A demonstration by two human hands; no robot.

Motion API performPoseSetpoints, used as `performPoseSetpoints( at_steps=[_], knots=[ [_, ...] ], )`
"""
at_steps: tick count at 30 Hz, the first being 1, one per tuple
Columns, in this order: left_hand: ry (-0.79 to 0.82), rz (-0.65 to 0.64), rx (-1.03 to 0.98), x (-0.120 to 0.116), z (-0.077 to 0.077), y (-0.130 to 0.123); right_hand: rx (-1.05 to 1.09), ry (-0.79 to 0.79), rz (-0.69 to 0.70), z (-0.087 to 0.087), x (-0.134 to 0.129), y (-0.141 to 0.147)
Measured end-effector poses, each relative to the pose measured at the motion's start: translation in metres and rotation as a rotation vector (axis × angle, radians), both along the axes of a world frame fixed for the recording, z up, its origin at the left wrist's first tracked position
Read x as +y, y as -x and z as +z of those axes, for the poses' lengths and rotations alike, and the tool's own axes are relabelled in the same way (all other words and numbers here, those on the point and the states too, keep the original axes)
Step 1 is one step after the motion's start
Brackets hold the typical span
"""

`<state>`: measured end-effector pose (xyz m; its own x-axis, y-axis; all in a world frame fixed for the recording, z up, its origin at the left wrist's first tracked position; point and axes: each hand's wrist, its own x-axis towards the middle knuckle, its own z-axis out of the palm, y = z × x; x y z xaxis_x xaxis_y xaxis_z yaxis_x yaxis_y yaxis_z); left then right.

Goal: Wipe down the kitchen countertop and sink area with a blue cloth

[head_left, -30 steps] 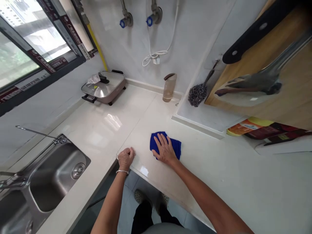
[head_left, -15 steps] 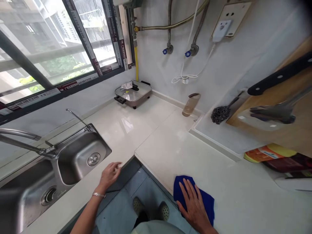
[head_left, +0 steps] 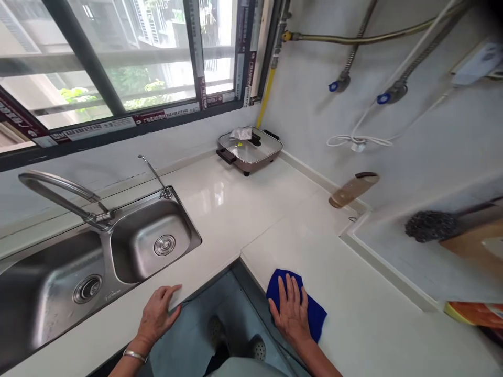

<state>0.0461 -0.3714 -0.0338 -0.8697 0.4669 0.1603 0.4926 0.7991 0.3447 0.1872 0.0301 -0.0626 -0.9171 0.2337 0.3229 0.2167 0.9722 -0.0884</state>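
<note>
My right hand (head_left: pixel 291 313) lies flat on a dark blue cloth (head_left: pixel 315 317), fingers stretched out and a little apart. The cloth is spread on the white countertop (head_left: pixel 275 243), close to its front edge and right of the inner corner; part of it is hidden under the palm. On the left, my left hand (head_left: pixel 156 315), with a silver bangle (head_left: pixel 134 356) at the wrist, is at the front edge of the counter before the sink. Its fingers are loosely bent, the thumb stands apart, and it holds nothing.
A double steel sink (head_left: pixel 110 246) with a tall faucet (head_left: pixel 66 191) is on the left. An electric pan (head_left: pixel 251 149) with a glass lid stands in the back corner. Along the right wall are a brownish holder (head_left: pixel 351 191), a steel scrubber (head_left: pixel 430 226) and an orange-yellow package (head_left: pixel 477 313).
The view has turned left. My right hand and the cloth have slid nearer the counter's inner corner. My left hand has moved back along the edge toward me, its thumb now spread.
</note>
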Motion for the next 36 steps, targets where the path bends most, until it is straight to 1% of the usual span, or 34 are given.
performPoseSetpoints(
  at_steps=[6,11,16,21,28,36],
  knots=[
    [-0.037,0.023,-0.016,-0.001,-0.006,-0.004,-0.029,-0.061,0.045,-0.001,-0.014,0.06],
    [-0.078,0.033,-0.053,0.0,-0.009,-0.008,-0.068,-0.083,0.117,-0.003,-0.018,0.105],
    [-0.101,0.062,-0.084,0.003,-0.004,-0.012,-0.091,-0.092,0.179,-0.008,-0.016,0.156],
    [-0.116,0.084,-0.033,0.007,0.002,-0.016,-0.09,-0.108,0.215,-0.011,-0.021,0.216],
    [-0.102,0.108,-0.033,0.01,0.007,-0.019,-0.063,-0.09,0.231,-0.008,-0.044,0.305],
    [-0.047,0.121,-0.084,0.011,0.01,-0.021,-0.048,-0.043,0.322,-0.007,-0.081,0.414]
  ],
)
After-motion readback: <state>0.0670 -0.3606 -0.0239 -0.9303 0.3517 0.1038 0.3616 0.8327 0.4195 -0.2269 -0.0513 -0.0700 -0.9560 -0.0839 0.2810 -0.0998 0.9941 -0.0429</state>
